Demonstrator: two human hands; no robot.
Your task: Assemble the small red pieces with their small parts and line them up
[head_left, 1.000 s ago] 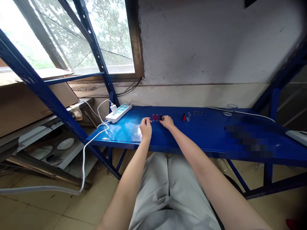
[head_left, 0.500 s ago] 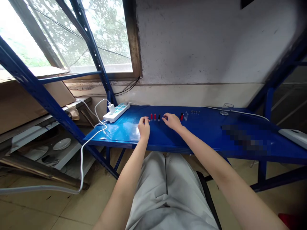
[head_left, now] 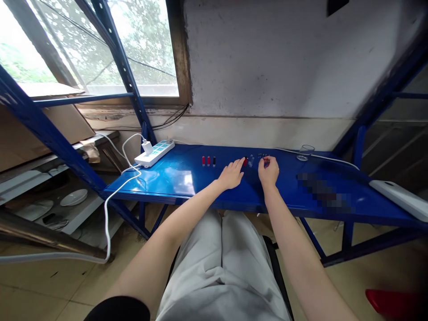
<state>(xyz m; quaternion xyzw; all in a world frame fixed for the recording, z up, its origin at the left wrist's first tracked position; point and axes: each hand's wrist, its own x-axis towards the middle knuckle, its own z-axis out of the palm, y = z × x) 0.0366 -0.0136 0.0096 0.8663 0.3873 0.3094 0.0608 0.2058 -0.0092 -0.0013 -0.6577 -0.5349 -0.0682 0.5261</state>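
My left hand [head_left: 231, 175] lies over the blue table with its fingers stretched out. Its fingertips reach the small red and black pieces [head_left: 245, 161], which they partly cover. Just right of these are small clear pieces [head_left: 251, 160]. My right hand [head_left: 269, 172] is closed, thumb and fingers curled together beside several tiny metallic bits [head_left: 262, 155]; whatever it may hold is hidden. Further left, two small red cylinders [head_left: 206, 161] and one black cylinder [head_left: 214, 161] stand in a row, pale at their lower ends.
A white power strip [head_left: 154, 154] with a plug and cable sits on the table's left end. A clear glass [head_left: 305, 152] stands at the back right. A blurred dark patch [head_left: 324, 192] and a white device [head_left: 399, 198] are to the right. Blue shelf posts [head_left: 122, 67] frame the table.
Both hands have moved right, away from the row of red and black cylinders. My left fingers have stretched out toward the red and black pieces; the view has shifted slightly.
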